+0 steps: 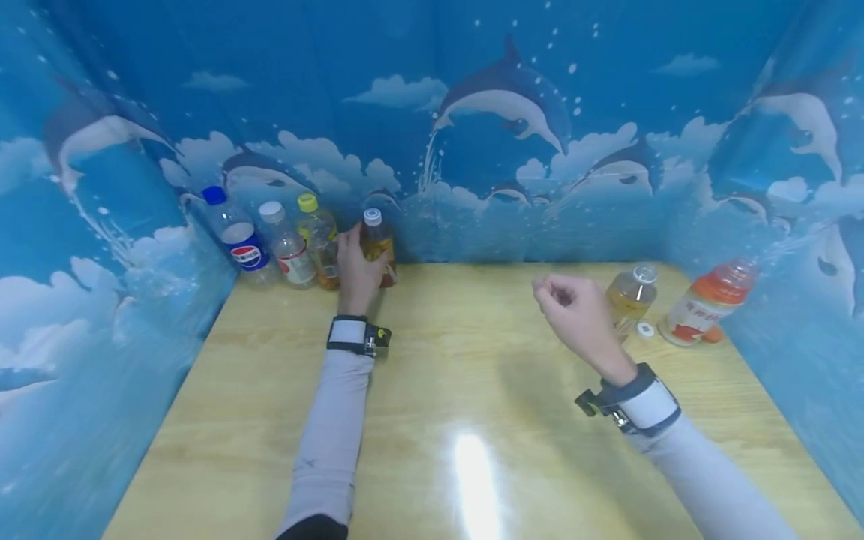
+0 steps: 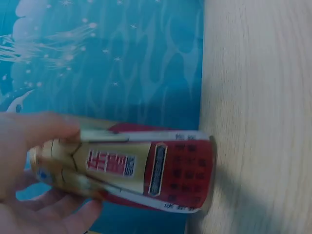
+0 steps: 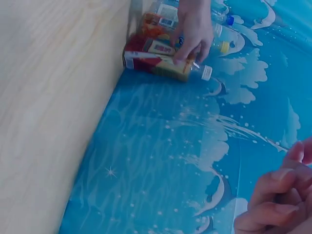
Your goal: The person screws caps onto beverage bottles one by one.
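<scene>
Your left hand (image 1: pixel 361 277) has its fingers curled around the upper part of a white-capped bottle (image 1: pixel 379 241), which stands upright at the back left of the desk (image 1: pixel 439 360), just in front of the blue backdrop (image 1: pixel 439 217). Beside it, running leftward, stand a yellow-capped bottle (image 1: pixel 320 229), a red-labelled bottle (image 1: pixel 292 251) and a Pepsi bottle (image 1: pixel 239 236). Your right hand (image 1: pixel 583 315) is raised above the desk with fingers loosely curled, nothing visible in them, near an amber bottle (image 1: pixel 634 291), a white cap (image 1: pixel 645 329) and an orange-topped bottle (image 1: pixel 705 307).
</scene>
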The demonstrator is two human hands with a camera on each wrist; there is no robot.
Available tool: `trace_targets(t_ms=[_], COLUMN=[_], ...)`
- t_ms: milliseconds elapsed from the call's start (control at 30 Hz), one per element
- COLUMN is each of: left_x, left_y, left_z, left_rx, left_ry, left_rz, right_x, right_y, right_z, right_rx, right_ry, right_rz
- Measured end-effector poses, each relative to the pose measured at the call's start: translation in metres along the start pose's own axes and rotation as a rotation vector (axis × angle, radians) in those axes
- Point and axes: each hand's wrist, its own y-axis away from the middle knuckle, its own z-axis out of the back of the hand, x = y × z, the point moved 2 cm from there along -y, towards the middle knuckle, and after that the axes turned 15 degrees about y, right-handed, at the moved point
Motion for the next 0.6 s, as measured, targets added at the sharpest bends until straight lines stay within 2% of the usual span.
trace_targets(t_ms=[200,367,467,600], left_x=[0.0,0.004,-0.009,-0.032], left_y=[0.001,0.002,0.008,0.021], left_z=[0.0,-0.004,-0.013,-0.014], left_rx=[-0.021,-0.06,-0.081,-0.143], left_ry=[0.013,0.001,-0.026,-0.073], left_rz=[0.02,0.003,-0.028,-0.079], right_x=[0.003,-0.003,-0.011,-0.023], right_y=[0.006,0.012,0.025,0.039], right_z=[-0.008,-0.014,-0.005,-0.001], right_rx=[0.056,0.126,0.135,0.163], right_ry=[-0.024,-0.044,-0.042,0.003], right_rz=[0.03,0.023,0.0,0.018])
